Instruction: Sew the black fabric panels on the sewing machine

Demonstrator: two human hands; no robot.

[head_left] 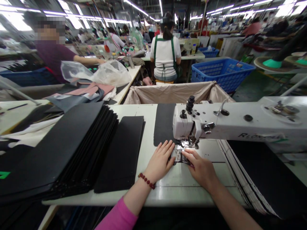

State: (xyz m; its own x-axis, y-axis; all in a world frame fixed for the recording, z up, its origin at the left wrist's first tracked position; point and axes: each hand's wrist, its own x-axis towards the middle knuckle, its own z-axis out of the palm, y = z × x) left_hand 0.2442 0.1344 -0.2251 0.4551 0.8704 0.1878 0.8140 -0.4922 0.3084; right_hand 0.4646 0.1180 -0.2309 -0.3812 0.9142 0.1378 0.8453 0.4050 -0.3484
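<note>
A white sewing machine [240, 119] reaches in from the right, its needle area above a metal plate [177, 154]. My left hand [160, 159] lies with its fingers stretched forward, fingertips near the front edge of a dark panel [164, 123] that runs back beside the machine head. Just right of the plate, my right hand [200, 167] rests with its fingers pointing left; what lies under its fingertips is too small to make out. A red bead bracelet circles my left wrist.
Black panels are stacked at the left [62, 143], with a smaller pile [122, 150] beside them. More dark panels [266, 172] lie right. Behind stand a cloth-lined bin [168, 92] and a blue basket [216, 72]. Two people sit farther off.
</note>
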